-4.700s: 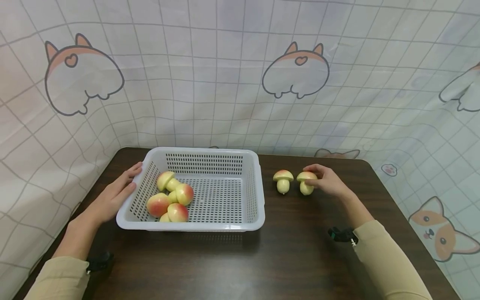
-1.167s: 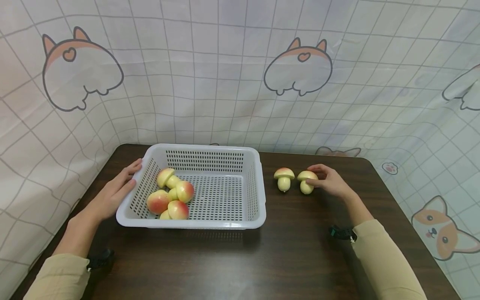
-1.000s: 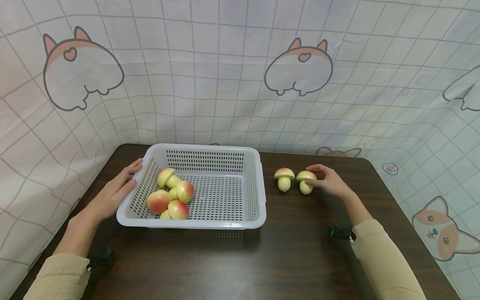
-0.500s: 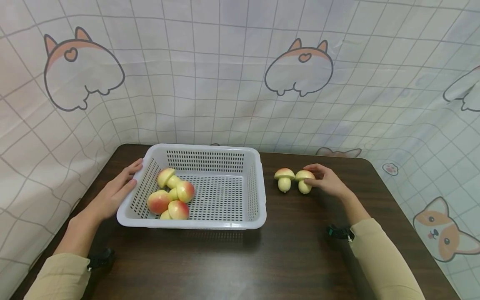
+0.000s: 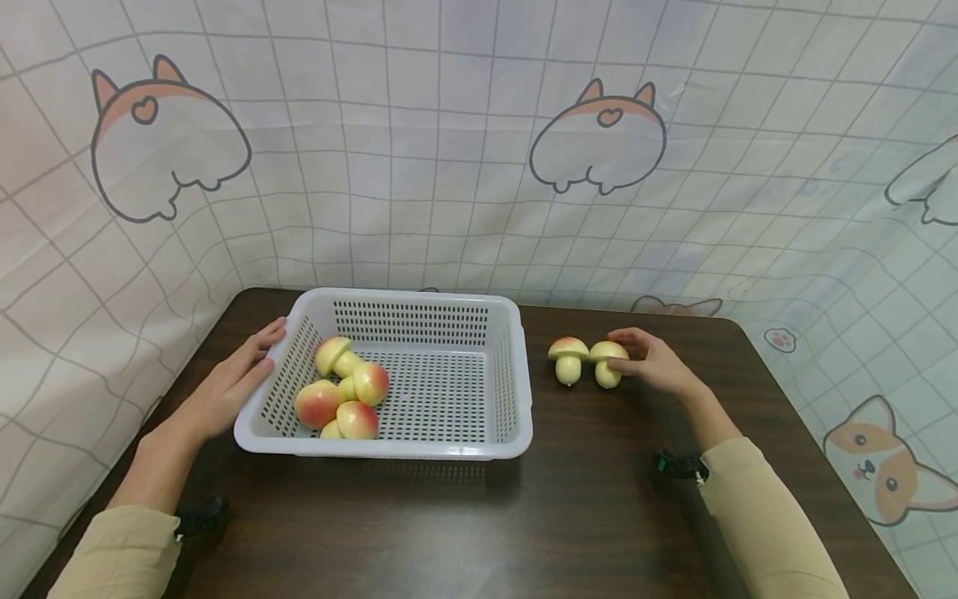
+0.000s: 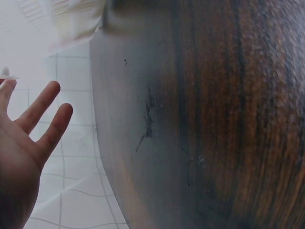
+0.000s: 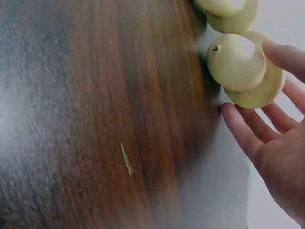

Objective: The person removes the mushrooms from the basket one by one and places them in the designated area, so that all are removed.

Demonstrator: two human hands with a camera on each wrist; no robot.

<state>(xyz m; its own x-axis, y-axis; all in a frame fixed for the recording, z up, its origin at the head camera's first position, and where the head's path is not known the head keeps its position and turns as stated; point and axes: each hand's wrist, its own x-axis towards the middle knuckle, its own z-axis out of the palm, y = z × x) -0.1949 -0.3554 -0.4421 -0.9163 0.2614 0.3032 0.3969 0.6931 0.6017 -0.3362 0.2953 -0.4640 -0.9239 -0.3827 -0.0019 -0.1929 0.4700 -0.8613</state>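
Observation:
My right hand (image 5: pixel 657 363) holds a yellow toy mushroom (image 5: pixel 607 374) with a red-blushed cap, thumb on its near side and fingers behind. That mushroom stands on the table, its cap touching a second toy mushroom (image 5: pixel 568 368) on its left. Seen in the right wrist view, the thumb lies on the held mushroom (image 7: pixel 236 62) and the fingertips curve beneath it. On the left, my left hand (image 5: pixel 224 391) rests its straight fingers against the outer side of a white plastic basket (image 5: pixel 382 449). Several similar mushrooms (image 5: pixel 318 403) lie in the basket's left half.
The dark wooden table (image 5: pixel 464 532) has its back edge against a white checked cloth (image 5: pixel 404 166) with dog drawings. A thin green strand (image 7: pixel 126 158) lies on the table in the right wrist view.
My right hand has slid its mushroom a little to the left, closing the gap to the other mushroom. My left hand and the basket stay as they were.

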